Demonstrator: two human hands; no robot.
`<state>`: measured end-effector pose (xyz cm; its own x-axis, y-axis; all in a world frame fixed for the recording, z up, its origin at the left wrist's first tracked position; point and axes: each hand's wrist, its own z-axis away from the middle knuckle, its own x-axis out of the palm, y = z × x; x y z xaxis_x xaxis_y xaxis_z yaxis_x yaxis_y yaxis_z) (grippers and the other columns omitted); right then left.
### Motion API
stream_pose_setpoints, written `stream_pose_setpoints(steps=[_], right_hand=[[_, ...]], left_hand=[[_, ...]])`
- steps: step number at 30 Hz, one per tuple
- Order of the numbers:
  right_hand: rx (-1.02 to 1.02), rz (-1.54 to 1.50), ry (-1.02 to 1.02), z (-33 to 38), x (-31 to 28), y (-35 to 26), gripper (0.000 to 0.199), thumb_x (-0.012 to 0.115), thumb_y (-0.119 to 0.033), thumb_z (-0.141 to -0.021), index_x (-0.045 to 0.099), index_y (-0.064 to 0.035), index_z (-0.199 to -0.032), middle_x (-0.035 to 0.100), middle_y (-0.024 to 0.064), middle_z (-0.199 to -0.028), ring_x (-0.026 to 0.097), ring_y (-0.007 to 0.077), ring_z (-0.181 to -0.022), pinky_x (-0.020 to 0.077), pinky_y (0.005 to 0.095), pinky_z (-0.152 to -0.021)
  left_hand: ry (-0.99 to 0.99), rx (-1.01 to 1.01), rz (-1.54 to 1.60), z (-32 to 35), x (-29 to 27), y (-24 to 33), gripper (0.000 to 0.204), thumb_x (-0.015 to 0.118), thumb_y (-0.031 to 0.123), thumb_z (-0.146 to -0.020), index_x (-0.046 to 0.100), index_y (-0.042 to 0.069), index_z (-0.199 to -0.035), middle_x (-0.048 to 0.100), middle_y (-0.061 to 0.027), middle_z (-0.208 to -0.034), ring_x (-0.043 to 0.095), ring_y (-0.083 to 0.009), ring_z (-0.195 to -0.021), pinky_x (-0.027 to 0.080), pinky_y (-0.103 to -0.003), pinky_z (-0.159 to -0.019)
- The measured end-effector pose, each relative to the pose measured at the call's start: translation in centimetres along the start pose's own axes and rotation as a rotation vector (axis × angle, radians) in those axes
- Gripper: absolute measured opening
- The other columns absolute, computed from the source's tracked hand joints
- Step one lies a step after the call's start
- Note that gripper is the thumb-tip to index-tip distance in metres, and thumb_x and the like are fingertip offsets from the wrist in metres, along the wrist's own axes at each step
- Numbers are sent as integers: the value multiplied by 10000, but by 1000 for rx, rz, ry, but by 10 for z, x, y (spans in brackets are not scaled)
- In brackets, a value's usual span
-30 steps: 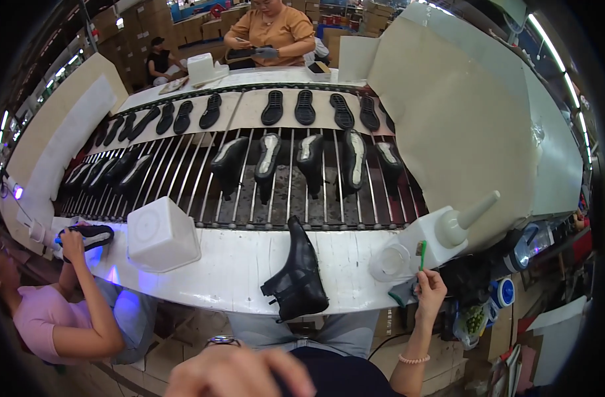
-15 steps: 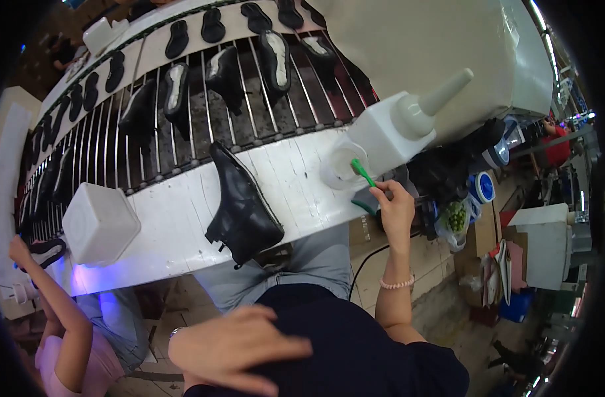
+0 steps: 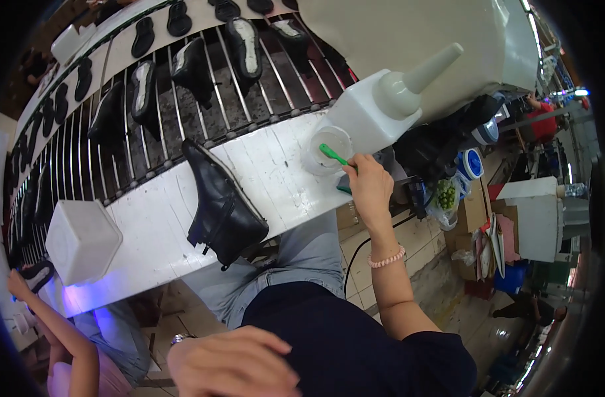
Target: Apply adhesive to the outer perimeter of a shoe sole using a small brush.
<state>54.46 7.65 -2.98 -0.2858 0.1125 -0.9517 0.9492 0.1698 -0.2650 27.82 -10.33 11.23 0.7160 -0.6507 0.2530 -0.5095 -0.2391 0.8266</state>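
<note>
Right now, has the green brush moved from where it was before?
Yes. The green brush in the right hand has gone left: before, its head was right of the clear cup; now it shows over the cup's opening.

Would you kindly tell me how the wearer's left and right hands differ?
The right hand grips a green brush; the left hand shows nothing held. The right is by a cup, the left before a dark shirt. The right wrist wears a pink band, the left a metallic one. Both are bare.

Head camera: wide fisheye, looking down from the wearer's head
Bench (image 3: pixel 150 231): near, slanting across
Rod conveyor (image 3: pixel 269 89): farther, upper left
</note>
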Motion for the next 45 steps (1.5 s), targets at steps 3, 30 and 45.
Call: stream_pose_setpoints(steps=[3,30,45], right_hand=[[2,5,-27,2,-1,-3,170,662,-230,-853,652,-61,-867,649,119,-863,632,351,-804,480,440,-674],[-58,-647,96,37,6,-6,227,658,-148,-909,680,71,-965,677,199,-816,580,258,-694,486,371,-687],[440,-1704,-395,32,33,20,265,526,-265,-1003,587,-27,-1103,607,0,-811,436,59,-478,321,203,-407]], left_hand=[[24,280,98,1,-4,19,375,648,390,-916,604,195,-1234,658,-167,-1037,654,-241,-793,466,-453,-859],[234,-559,-196,82,-33,-7,666,637,302,-930,346,24,-1461,572,-181,-1234,563,-275,-1145,441,-352,-956],[990,-834,-1100,95,-107,-139,577,403,522,-983,558,-2,-1167,664,-228,-1019,626,-399,-960,488,-463,-796]])
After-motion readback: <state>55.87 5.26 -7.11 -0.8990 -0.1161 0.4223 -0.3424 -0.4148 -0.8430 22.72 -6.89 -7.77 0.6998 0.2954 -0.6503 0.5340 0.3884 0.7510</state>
